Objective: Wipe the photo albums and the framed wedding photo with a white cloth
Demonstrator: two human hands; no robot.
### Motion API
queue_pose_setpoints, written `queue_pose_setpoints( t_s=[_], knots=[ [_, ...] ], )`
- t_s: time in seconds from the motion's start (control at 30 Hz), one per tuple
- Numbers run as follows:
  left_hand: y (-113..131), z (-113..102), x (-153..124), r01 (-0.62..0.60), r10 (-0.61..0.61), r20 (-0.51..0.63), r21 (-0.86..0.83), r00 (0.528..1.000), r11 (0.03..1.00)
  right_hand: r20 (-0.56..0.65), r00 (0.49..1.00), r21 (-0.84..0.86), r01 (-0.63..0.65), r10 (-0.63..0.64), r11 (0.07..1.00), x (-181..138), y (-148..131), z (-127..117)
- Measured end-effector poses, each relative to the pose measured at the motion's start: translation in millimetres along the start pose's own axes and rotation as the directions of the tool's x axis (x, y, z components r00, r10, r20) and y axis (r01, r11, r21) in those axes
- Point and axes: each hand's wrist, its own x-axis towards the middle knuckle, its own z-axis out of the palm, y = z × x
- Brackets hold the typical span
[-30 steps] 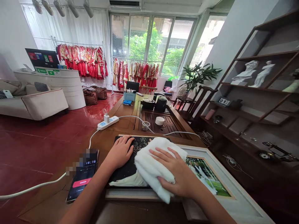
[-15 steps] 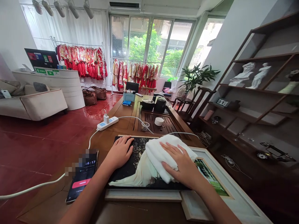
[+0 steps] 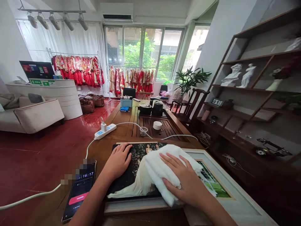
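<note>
Right grip (image 3: 182,175): grasping one white towel (image 3: 155,166) | left grip (image 3: 119,159): released, lying flat on one dark photo (image 3: 135,177) | to left of this grip: one phone (image 3: 78,193)

One view only: head cam, worn, sitting above the near end of the wooden table (image 3: 127,135). Faces along the table's length, pitched down. Close range: left hand (image 3: 119,159) and right hand (image 3: 178,172), both over the table's near end, forearms running in from the bottom edge. Reach: out to the window (image 3: 142,47) past the table's far end. Sofa (image 3: 39,117) left of table, shelf unit (image 3: 255,88) right, both cropped by frame.
</note>
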Motion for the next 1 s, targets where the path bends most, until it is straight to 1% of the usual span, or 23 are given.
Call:
queue_pose_setpoints(
  t_s=[0.13,0.27,0.4,0.53,0.8,0.9,1.0],
  knots=[
    [-0.2,0.7,0.5,0.005,-0.005,-0.001,-0.004,1.000,1.000,0.028,0.999,0.028,-0.035,0.034,0.999,23.1,3.8,-3.8],
    [-0.2,0.3,0.5,0.002,-0.002,0.013,-0.012,1.000,1.000,0.009,0.997,0.048,-0.078,0.078,0.996,46.5,8.6,-3.4],
    [0.7,0.6,0.5,0.016,-0.016,0.017,-0.009,1.000,1.000,0.000,0.995,0.060,-0.097,0.098,0.993,56.0,10.7,-1.2],
    [2.4,-0.2,0.9,0.027,-0.027,0.015,-0.003,1.000,1.000,0.004,0.994,0.063,-0.108,0.107,0.992,42.5,5.1,-1.6],
    [4.1,-2.7,1.2,0.044,-0.044,0.027,-0.005,0.999,0.999,-0.001,0.997,0.059,-0.082,0.082,0.995,-11.7,-11.5,0.3],
    [3.5,-1.7,1.6,0.035,-0.035,0.019,-0.007,0.999,0.999,-0.008,0.997,0.051,-0.078,0.079,0.996,-14.7,-13.0,0.4],
    [2.2,-0.2,1.8,0.024,-0.024,0.013,-0.008,1.000,1.000,0.002,0.996,0.044,-0.087,0.087,0.995,-2.3,-12.5,-1.3]
  ],
)
